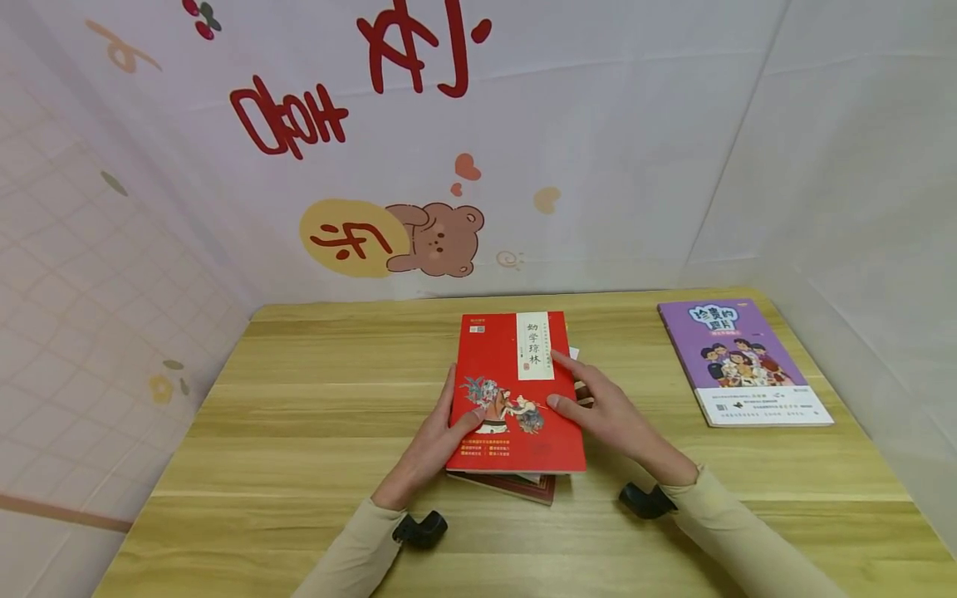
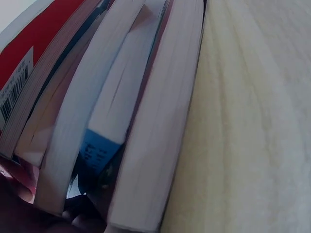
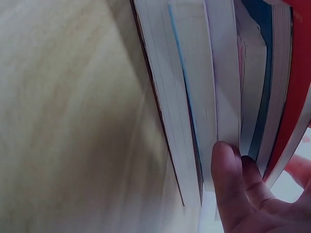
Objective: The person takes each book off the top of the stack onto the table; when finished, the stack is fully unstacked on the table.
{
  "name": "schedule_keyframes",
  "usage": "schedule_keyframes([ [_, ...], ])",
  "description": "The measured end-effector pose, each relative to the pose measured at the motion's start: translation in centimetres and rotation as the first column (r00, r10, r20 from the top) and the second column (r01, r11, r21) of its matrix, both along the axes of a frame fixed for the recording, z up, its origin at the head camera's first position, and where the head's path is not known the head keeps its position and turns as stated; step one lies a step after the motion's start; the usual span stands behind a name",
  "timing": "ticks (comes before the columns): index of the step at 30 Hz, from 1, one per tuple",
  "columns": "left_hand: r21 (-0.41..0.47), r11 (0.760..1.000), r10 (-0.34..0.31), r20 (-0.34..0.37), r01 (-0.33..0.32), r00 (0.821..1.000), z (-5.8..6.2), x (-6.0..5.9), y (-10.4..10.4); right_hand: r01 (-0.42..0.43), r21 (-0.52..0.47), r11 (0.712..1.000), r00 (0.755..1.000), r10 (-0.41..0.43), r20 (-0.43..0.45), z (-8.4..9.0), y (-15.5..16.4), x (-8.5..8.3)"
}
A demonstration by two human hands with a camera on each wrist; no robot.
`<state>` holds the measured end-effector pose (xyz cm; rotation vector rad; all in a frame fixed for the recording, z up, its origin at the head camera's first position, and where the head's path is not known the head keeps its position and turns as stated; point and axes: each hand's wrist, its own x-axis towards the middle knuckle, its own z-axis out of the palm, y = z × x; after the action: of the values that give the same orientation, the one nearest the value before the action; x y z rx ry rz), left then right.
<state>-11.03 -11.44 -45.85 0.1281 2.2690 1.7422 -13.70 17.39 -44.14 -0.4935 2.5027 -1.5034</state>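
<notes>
A red book (image 1: pixel 489 349) with a white title strip and painted figures lies on top of a stack of several books, cover up. From the left side my left hand (image 1: pixel 437 436) holds the stack, its thumb on the red cover. My right hand (image 1: pixel 613 415) grips the opposite side, thumb and a finger over the cover's edge. In the right wrist view, other fingertips (image 3: pixel 226 155) press the page edges of the middle books. A dark red-brown book (image 1: pixel 523 487) juts out at the bottom. The left wrist view shows page blocks (image 2: pixel 160 121) of uneven sizes; the left hand is mostly dark there.
To the right, a purple book (image 1: pixel 736 353) with cartoon children and a white lower band lies flat on the wooden table (image 1: pixel 321 399). Behind the table hangs a white cloth backdrop (image 1: pixel 613 166) with a printed bear. Black wrist cameras (image 1: pixel 422 529) sit on both sleeves.
</notes>
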Motion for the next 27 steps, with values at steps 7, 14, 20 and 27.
schedule_keyframes([
  [7,-0.016,0.999,-0.033,-0.018,0.033,0.999,0.2,-0.1,0.0,-0.006,-0.062,0.998,0.996,0.011,0.083,-0.5,0.8,0.1],
  [14,-0.029,0.999,-0.045,-0.020,0.044,0.999,0.1,-0.1,0.1,0.001,-0.075,0.997,0.993,0.008,0.114,-0.7,1.8,0.4],
  [20,-0.057,0.998,-0.037,-0.034,0.035,0.999,0.4,-0.5,0.1,0.042,-0.112,0.993,0.989,-0.025,0.148,-0.1,3.0,0.8],
  [27,-0.057,0.998,-0.022,-0.062,0.019,0.998,0.5,-2.0,-0.1,0.107,-0.134,0.985,0.981,-0.082,0.177,0.9,4.9,1.0],
])
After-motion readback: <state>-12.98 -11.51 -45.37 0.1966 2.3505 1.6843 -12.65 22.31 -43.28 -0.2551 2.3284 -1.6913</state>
